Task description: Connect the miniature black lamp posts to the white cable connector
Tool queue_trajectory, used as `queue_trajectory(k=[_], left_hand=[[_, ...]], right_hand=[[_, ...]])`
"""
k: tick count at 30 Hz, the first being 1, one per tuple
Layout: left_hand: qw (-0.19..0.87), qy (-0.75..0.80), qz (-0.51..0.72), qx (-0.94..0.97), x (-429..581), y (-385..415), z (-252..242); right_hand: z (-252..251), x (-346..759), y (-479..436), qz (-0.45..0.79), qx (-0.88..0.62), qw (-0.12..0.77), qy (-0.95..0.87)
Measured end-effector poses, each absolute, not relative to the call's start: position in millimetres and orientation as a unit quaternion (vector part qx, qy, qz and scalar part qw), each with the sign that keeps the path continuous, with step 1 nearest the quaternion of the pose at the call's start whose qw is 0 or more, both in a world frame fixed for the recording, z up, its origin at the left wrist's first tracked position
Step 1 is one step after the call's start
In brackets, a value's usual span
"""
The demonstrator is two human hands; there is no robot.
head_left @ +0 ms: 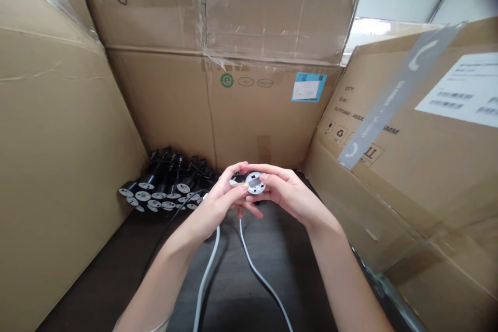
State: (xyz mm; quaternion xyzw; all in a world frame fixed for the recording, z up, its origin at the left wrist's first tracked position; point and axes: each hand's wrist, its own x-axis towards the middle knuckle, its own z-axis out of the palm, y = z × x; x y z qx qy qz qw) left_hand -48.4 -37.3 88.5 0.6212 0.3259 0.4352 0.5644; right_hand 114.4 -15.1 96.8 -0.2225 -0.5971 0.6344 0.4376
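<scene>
Between both hands (220,202) (290,194), fingers (264,169) partly hide a white disc (256,182).

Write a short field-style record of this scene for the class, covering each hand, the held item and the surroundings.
Held item: round white fitting
Left hand: holding the fitting from the left
Right hand: holding the fitting from the right
Cords: two white cords running down across the table
Surface: dark tabletop
Nearby: pile of black cylinders with white ends
Surroundings: cardboard boxes on three sides
</scene>
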Motion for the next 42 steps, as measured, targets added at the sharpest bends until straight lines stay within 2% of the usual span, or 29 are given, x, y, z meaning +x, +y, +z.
queue_trajectory(k=[13, 27, 42], left_hand=[[0.556, 0.3, 0.453, 0.629, -46.9, -42.8, 91.0], [0.468, 0.336, 0.542, 0.612, -37.0, -36.4, 78.9], [0.482, 0.324, 0.535, 0.615, -39.7, -37.8, 81.3]], right_hand=[[101.4, 110.3, -26.0, 0.573, -0.244, 0.505, -0.598], [106.6, 109.4, -32.5, 0.557, -0.261, 0.464, -0.638], [101.0, 108.8, -30.9, 0.543, -0.262, 0.497, -0.624]])
